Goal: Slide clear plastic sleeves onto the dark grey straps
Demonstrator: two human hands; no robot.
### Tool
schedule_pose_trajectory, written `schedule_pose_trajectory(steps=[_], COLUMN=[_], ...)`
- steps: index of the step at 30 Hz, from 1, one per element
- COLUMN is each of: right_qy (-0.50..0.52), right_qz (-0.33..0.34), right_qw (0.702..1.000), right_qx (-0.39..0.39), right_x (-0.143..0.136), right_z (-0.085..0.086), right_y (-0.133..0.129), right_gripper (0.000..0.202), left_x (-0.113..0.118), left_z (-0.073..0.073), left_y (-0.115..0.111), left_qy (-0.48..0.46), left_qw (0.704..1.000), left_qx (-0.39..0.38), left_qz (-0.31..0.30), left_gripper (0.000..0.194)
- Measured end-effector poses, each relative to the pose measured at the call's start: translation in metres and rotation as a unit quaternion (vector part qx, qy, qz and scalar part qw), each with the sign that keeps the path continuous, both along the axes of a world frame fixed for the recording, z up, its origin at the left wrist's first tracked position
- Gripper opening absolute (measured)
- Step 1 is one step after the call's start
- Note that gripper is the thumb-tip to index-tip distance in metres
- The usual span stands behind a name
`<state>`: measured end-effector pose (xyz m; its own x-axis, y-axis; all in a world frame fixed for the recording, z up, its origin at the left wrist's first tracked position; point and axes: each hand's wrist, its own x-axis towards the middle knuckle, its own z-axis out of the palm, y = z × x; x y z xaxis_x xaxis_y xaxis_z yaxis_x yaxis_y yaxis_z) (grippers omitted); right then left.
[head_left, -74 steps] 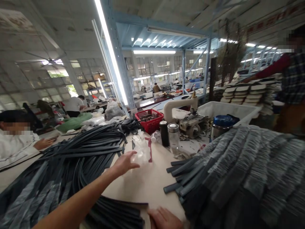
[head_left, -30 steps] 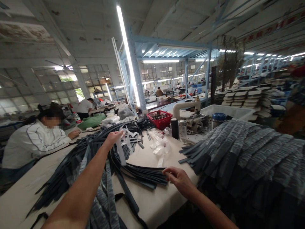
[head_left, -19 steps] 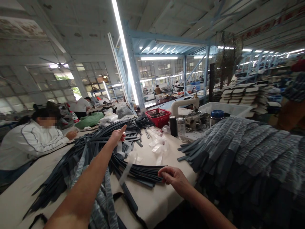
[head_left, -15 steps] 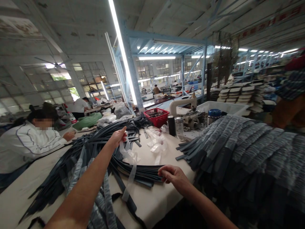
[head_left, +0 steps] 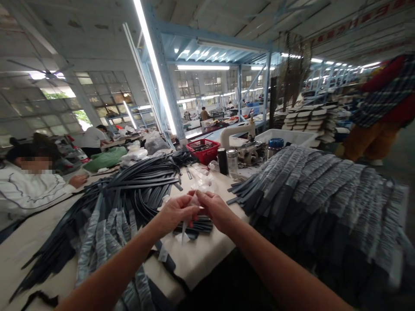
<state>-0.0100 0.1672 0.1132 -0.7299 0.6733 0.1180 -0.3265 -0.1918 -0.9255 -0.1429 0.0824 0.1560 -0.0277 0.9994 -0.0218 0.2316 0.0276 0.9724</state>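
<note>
Above the table (head_left: 201, 255) edge, the left hand (head_left: 175, 212) and right hand (head_left: 214, 209) met fingertip to fingertip, both pinching a clear plastic sleeve (head_left: 184, 226). Its long axis hung roughly vertical, lower end pointing down just before the dark straps (head_left: 142, 190).

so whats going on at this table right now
A person at a work table has both hands together over its near edge. The left hand and right hand pinch a thin clear plastic strip between them, just above the ends of a bundle of dark straps. A big heap of wrapped straps lies to the right. Across the table a seated person in white works, and a red basket sits further back.
</note>
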Motion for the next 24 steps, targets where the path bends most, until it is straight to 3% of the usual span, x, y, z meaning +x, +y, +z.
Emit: schedule_pose_trajectory(steps=[7,17,20,24], right_qy=[-0.068,-0.154,-0.170,-0.188], right_qz=[-0.050,-0.106,-0.102,-0.098], right_qw=[0.995,0.981,0.979,0.976], right_qx=[-0.049,-0.046,-0.046,-0.046], right_x=[-0.001,0.009,0.009,0.002], right_z=[0.008,-0.006,-0.007,-0.006], right_y=[0.032,0.060,0.066,0.070], right_gripper=[0.022,0.020,0.020,0.017], left_x=[-0.014,-0.030,-0.035,-0.039], left_z=[-0.045,-0.080,-0.085,-0.080], left_y=[-0.024,-0.069,-0.078,-0.087], left_qy=[-0.139,-0.236,-0.252,-0.257], left_qw=[0.986,0.954,0.950,0.948], left_qx=[-0.068,-0.097,-0.121,-0.168], left_qz=[0.065,0.157,0.137,0.083], left_gripper=[0.047,0.054,0.050,0.052])
